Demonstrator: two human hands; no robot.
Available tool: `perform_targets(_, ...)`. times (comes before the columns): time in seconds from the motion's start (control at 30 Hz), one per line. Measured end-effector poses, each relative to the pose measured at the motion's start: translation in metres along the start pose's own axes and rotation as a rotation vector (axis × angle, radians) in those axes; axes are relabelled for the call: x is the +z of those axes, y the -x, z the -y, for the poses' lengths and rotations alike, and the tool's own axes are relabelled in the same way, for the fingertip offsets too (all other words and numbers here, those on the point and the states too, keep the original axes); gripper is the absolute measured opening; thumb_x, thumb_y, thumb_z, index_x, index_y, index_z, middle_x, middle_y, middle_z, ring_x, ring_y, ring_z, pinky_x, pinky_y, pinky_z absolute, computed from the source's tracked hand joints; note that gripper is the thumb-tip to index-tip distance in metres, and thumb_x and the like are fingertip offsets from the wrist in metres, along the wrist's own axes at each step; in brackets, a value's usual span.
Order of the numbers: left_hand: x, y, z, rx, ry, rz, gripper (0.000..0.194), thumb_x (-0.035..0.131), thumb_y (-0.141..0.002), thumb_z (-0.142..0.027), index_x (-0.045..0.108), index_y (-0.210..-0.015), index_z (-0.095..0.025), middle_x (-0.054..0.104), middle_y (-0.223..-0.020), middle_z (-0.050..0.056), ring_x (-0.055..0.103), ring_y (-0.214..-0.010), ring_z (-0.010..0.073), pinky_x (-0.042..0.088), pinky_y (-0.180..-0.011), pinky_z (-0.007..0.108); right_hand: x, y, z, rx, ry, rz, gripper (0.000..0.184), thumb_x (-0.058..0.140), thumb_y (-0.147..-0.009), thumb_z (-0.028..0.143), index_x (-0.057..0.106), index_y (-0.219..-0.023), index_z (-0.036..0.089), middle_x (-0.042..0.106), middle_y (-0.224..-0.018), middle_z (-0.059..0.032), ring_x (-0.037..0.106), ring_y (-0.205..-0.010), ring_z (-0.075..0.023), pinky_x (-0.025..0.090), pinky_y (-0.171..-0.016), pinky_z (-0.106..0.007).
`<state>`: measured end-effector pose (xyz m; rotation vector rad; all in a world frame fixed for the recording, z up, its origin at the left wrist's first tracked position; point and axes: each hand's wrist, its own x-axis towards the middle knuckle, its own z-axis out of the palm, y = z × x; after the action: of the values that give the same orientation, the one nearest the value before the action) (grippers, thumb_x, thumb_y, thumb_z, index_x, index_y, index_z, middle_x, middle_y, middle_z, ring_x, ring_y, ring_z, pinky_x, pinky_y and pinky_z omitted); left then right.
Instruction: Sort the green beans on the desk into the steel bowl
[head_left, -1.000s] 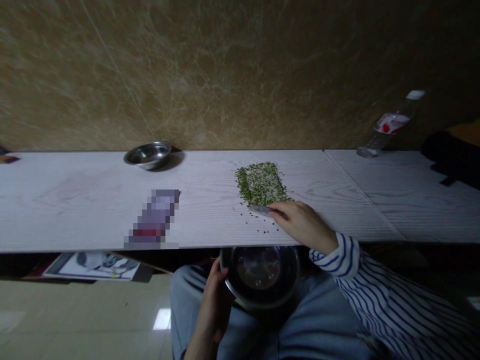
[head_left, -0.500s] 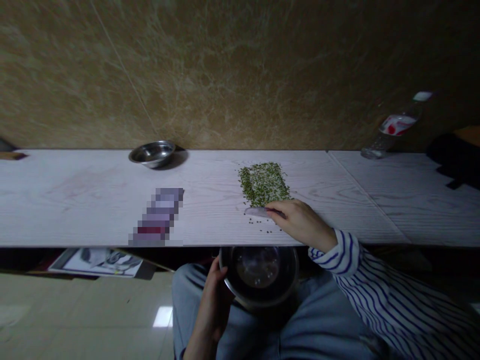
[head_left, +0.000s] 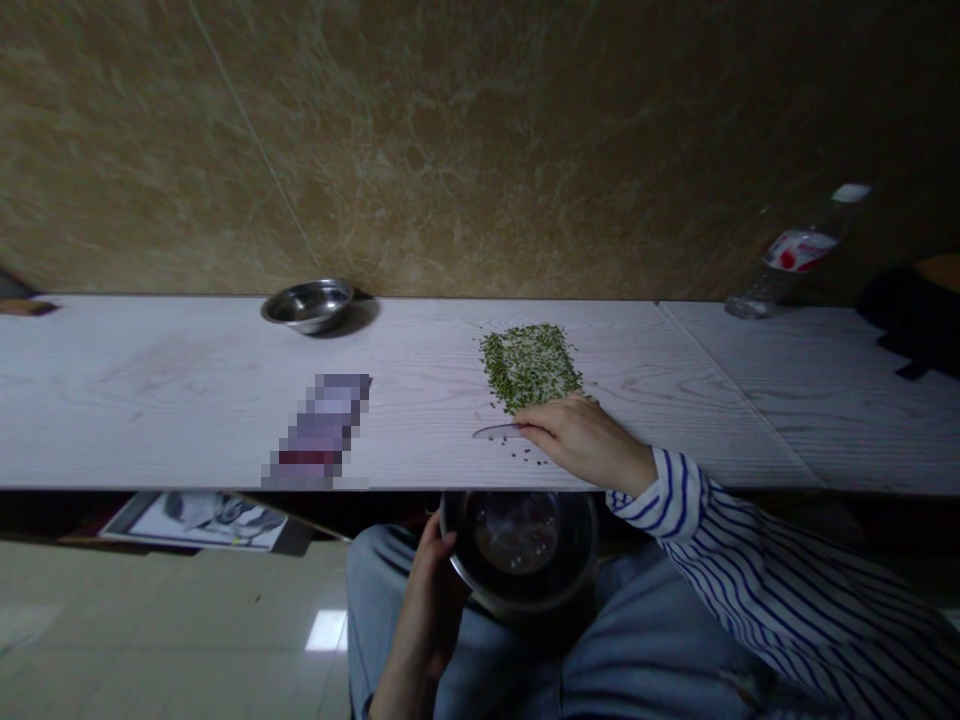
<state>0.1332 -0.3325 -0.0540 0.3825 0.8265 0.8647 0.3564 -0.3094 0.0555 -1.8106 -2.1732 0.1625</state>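
My right hand (head_left: 585, 440) is closed around the handle of a pale knife (head_left: 491, 432), whose blade points left, low over the counter. Green mung beans (head_left: 529, 365) lie in a rough rectangular patch just beyond the hand, with several stray beans between the blade and the front edge. Below that edge, my left hand (head_left: 431, 585) grips the left rim of a large metal bowl (head_left: 579, 550) above my lap. Its thumb rests over the rim; the other fingers are mostly hidden beneath. The bowl's interior is dark, with shiny reflections.
A small steel bowl (head_left: 309, 308) stands by the wall at the left, and a blurred-out flat item (head_left: 322, 425) lies in front of it. A clear plastic bottle (head_left: 784, 255) and a dark object (head_left: 911, 315) are at the right. An open drawer (head_left: 296, 535) juts out under the counter.
My right hand and the knife have shifted slightly left and toward the front edge. The left hand keeps its hold on the large bowl.
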Motion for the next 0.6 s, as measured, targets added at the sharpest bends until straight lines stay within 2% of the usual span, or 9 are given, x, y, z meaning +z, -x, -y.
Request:
perform_targets(0.3, 0.003, 0.001, 0.002, -0.006, 0.011, 0.006, 0.048, 0.067, -0.075, -0.024, 0.061, -0.123, -0.021, 0.074, -0.106, 0.008, 0.066, -0.105, 0.0294, 0.052, -0.086, 0.039, -0.01, 0.014, 0.002, -0.052, 0.03, 0.086, 0.019, 0.053, -0.095, 0.023, 0.071, -0.102, 0.023, 0.075, -0.093, -0.0018, 0.068, -0.088, -0.019, 0.044, -0.083, -0.034)
perform_targets(0.43, 0.005, 0.001, 0.002, -0.004, 0.012, 0.01, 0.048, 0.067, -0.074, -0.025, 0.061, -0.122, -0.021, 0.075, -0.104, 0.007, 0.066, -0.106, 0.0302, 0.052, -0.084, 0.039, -0.014, 0.024, -0.006, -0.032, -0.004, -0.015, 0.021, 0.052, -0.094, 0.021, 0.07, -0.105, 0.022, 0.075, -0.1, -0.0021, 0.069, -0.091, -0.0182, 0.046, -0.084, -0.032)
perform_targets(0.6, 0.01, 0.001, 0.002, -0.022, 0.007, -0.006, 0.051, 0.068, -0.072, -0.024, 0.06, -0.123, -0.02, 0.076, -0.098, 0.007, 0.068, -0.102, 0.0305, 0.053, -0.082, 0.039, -0.016, 0.045, -0.021, 0.108, -0.016, -0.152, 0.021, 0.055, -0.092, 0.021, 0.071, -0.104, 0.021, 0.076, -0.1, -0.0031, 0.07, -0.089, -0.0177, 0.051, -0.081, -0.028)
